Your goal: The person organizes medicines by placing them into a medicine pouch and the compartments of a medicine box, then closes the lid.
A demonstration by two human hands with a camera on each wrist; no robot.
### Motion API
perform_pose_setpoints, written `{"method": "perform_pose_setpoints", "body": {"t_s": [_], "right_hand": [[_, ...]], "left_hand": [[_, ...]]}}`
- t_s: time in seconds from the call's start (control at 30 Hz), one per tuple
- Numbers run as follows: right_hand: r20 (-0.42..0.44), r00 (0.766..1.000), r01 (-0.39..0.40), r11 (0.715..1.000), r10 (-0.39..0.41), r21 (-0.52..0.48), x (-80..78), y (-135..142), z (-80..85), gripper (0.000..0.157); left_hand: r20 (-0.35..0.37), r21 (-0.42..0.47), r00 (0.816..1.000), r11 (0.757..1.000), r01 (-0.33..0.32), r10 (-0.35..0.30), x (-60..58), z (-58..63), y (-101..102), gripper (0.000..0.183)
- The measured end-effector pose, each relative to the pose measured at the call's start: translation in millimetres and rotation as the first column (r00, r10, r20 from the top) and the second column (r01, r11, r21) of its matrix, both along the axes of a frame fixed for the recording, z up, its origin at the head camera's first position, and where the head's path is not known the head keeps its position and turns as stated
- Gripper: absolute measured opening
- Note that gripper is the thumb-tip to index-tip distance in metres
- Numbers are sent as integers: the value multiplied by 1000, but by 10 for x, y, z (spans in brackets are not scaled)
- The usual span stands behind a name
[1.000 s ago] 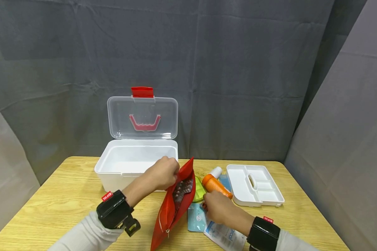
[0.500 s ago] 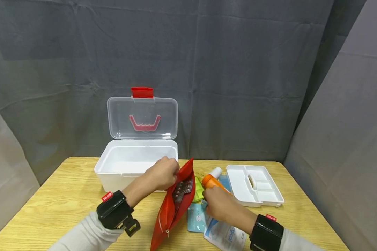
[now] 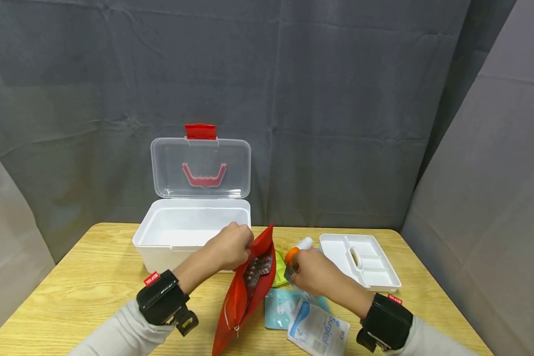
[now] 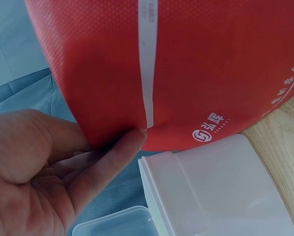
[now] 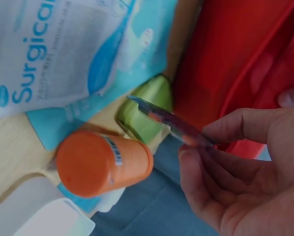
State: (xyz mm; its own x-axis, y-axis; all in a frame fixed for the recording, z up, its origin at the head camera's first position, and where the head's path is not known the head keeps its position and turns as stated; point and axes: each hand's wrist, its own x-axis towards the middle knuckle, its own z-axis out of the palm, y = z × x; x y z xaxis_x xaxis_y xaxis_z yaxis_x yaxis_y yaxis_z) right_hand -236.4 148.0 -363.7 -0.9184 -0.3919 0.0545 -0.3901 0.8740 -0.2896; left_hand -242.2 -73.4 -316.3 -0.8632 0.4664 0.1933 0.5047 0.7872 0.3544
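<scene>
My left hand (image 3: 232,246) grips the top edge of a red zip pouch (image 3: 232,316). The left wrist view shows thumb and fingers pinching a corner of the pouch fabric (image 4: 201,73). The pouch gapes, and silvery blister packs (image 3: 257,271) show inside it. To its right, my right hand (image 3: 315,273) pinches another blister pack (image 5: 169,124) between thumb and fingers, seen nearly edge-on in the right wrist view. That pack is above an orange bottle (image 5: 102,162) and a green packet (image 5: 147,108), apart from the pouch's mouth.
A white box (image 3: 160,254) with its clear lid (image 3: 202,148) raised stands behind the pouch. At right lies a white divided tray (image 3: 338,252). A pack marked Surgical (image 3: 320,329), a teal packet (image 3: 277,309) and a white-capped bottle (image 3: 304,243) lie between.
My right hand has moved slightly back and right from low by the teal packet, lifting a blister pack over the orange bottle. The left hand and pouch have stayed put.
</scene>
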Motion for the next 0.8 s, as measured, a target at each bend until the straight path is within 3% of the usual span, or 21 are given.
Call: {"method": "perform_pose_setpoints", "body": {"t_s": [0.2, 0.27, 0.47, 0.8], "right_hand": [[-9, 1000, 22, 998, -22, -56, -80, 42, 135, 5], [-19, 1000, 12, 997, -13, -73, -96, 57, 183, 11], [76, 997, 16, 985, -3, -173, -128, 71, 280, 36], [130, 991, 0, 949, 43, -315, -122, 12, 387, 29]], "left_hand": [[-5, 5, 1000, 1000, 8, -8, 21, 4, -2, 26], [-1, 5, 1000, 1000, 4, -4, 19, 9, -3, 26], [5, 5, 1000, 1000, -3, 3, 12, 9, -5, 26], [-11, -2, 1000, 1000, 3, -3, 4, 4, -1, 27]]}}
